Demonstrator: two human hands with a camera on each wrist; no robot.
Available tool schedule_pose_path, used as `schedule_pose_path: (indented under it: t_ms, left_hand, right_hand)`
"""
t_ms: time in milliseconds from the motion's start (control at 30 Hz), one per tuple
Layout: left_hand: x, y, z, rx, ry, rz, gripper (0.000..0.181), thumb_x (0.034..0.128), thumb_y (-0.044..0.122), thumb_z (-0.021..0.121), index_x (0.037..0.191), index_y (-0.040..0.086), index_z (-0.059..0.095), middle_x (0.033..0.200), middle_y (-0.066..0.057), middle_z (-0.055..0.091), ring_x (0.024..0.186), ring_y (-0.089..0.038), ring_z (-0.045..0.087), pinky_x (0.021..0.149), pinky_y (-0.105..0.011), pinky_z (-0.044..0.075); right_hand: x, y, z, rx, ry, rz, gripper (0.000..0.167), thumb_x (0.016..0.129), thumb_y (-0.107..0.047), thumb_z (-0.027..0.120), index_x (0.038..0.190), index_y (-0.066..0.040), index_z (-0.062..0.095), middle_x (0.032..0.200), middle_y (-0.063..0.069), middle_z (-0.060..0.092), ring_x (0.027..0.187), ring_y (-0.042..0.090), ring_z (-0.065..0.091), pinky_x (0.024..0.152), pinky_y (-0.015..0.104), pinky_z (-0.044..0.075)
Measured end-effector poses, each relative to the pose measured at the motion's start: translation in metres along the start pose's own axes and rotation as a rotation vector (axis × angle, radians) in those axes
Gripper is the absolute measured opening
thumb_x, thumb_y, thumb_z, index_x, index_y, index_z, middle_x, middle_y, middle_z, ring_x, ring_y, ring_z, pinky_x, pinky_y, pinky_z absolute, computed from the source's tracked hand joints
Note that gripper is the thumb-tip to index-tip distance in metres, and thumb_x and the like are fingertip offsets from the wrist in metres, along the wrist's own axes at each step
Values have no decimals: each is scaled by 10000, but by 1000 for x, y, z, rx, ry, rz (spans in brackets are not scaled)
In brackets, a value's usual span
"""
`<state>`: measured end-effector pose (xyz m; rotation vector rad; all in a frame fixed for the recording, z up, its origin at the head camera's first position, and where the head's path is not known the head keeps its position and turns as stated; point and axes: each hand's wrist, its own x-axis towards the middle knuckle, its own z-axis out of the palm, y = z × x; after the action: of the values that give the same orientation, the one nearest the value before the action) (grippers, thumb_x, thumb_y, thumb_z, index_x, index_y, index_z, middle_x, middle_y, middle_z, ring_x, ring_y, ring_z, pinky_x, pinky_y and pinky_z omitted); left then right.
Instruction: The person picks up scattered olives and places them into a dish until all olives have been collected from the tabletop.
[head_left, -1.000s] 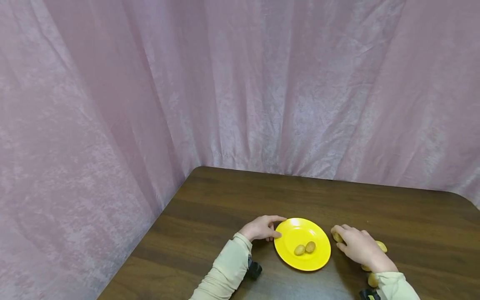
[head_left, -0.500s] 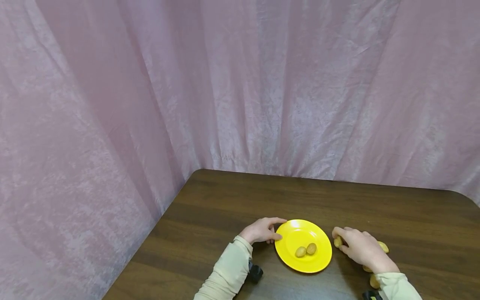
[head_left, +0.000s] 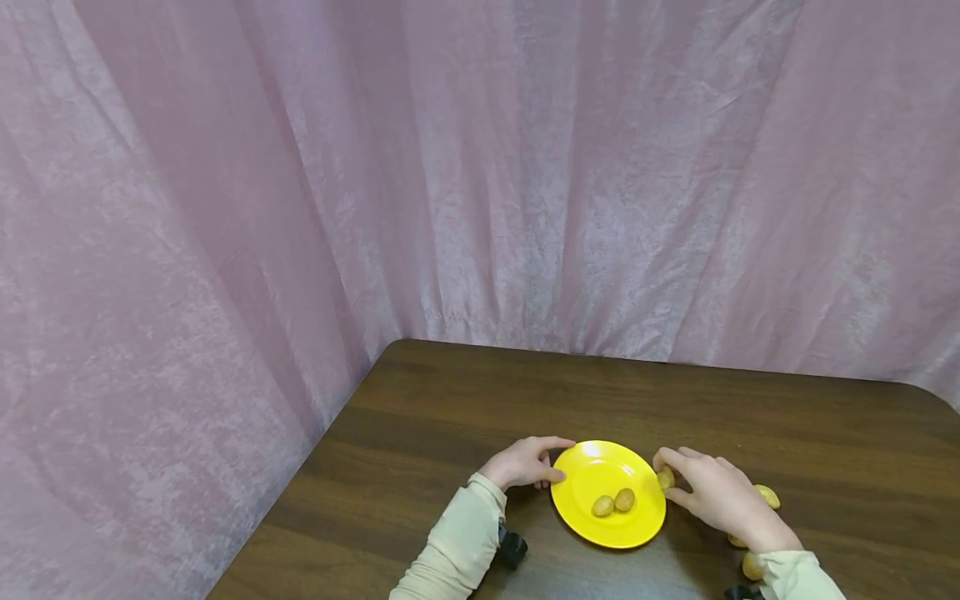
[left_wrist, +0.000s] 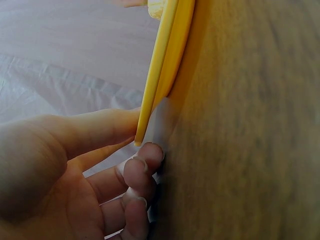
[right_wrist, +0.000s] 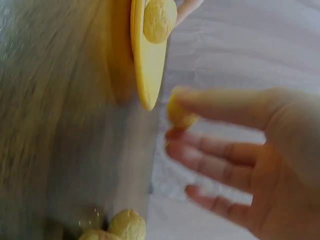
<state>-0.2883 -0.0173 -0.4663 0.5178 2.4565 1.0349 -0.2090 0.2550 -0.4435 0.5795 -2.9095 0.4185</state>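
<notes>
A yellow plate (head_left: 577, 512) lies on the wooden table with two small potatoes (head_left: 603, 505) on it. My left hand (head_left: 521, 462) holds the plate's left rim with thumb and forefinger; in the left wrist view the other fingers (left_wrist: 137, 175) curl below the plate's edge. At the plate's right rim, my right hand (head_left: 716, 492) pinches another small potato (head_left: 666, 477) between thumb and fingers. The right wrist view shows this potato (right_wrist: 179, 111) held off the table, beside the plate's edge.
More small potatoes (head_left: 767, 497) lie on the table around my right wrist, partly hidden by the hand and sleeve. The brown table (head_left: 465, 392) has its far edge against a pink curtain (head_left: 480, 167).
My right hand has closed on the potato beside the plate, lifted it and moved left to the plate's rim. The left hand stays on the plate.
</notes>
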Motion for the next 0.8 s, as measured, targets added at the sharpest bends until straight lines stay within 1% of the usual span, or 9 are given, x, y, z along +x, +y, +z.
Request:
schedule_pose_path:
  t_ms: [67, 133, 233, 367, 633, 800]
  left_hand:
    - [0, 0, 0, 5, 0, 2, 506, 872, 141, 704, 1352, 237, 576, 647, -10, 514, 551, -135, 505, 526, -221, 420]
    - [0, 0, 0, 11, 0, 4, 507, 872, 144, 704, 1353, 240, 575, 645, -7, 514, 550, -133, 505, 525, -221, 419]
    - [0, -1, 0, 12, -5, 6, 508, 875, 145, 701, 1357, 237, 571, 646, -5, 515, 551, -131, 505, 525, -222, 419]
    - [1, -1, 0, 12, -8, 4, 508, 877, 151, 700, 1361, 237, 568, 650, -1, 513, 555, -128, 506, 528, -222, 421]
    - [-1, 1, -1, -2, -3, 3, 509, 871, 134, 704, 1355, 223, 575, 637, -5, 509, 544, -132, 499, 521, -217, 410]
    - [-2, 3, -2, -4, -3, 4, 512, 870, 131, 704, 1357, 221, 572, 641, -6, 506, 549, -135, 501, 521, -219, 411]
  right_hand:
    - [1, -3, 0, 21, 22, -61, 290, 769, -149, 797, 976, -234, 612, 859, -129, 605, 701, 47, 578, 612, 262, 431]
    - [2, -4, 1, 49, 25, -115, 283, 782, -146, 785, 989, -228, 611, 850, -139, 592, 705, 31, 576, 589, 216, 406]
    - [2, -5, 4, 71, 1, -158, 276, 791, -148, 777, 991, -223, 602, 811, -144, 550, 660, 7, 494, 566, 196, 349]
    - [2, -5, 7, 91, -33, -157, 280, 784, -145, 781, 990, -221, 607, 795, -146, 528, 647, -12, 434, 572, 196, 337]
    - [3, -8, 9, 81, -79, -127, 267, 782, -173, 784, 991, -225, 626, 817, -158, 551, 683, -13, 448, 604, 224, 368]
    - [3, -8, 8, 74, -77, -134, 307, 782, -169, 784, 1032, -240, 621, 827, -138, 552, 682, 1, 454, 610, 238, 366]
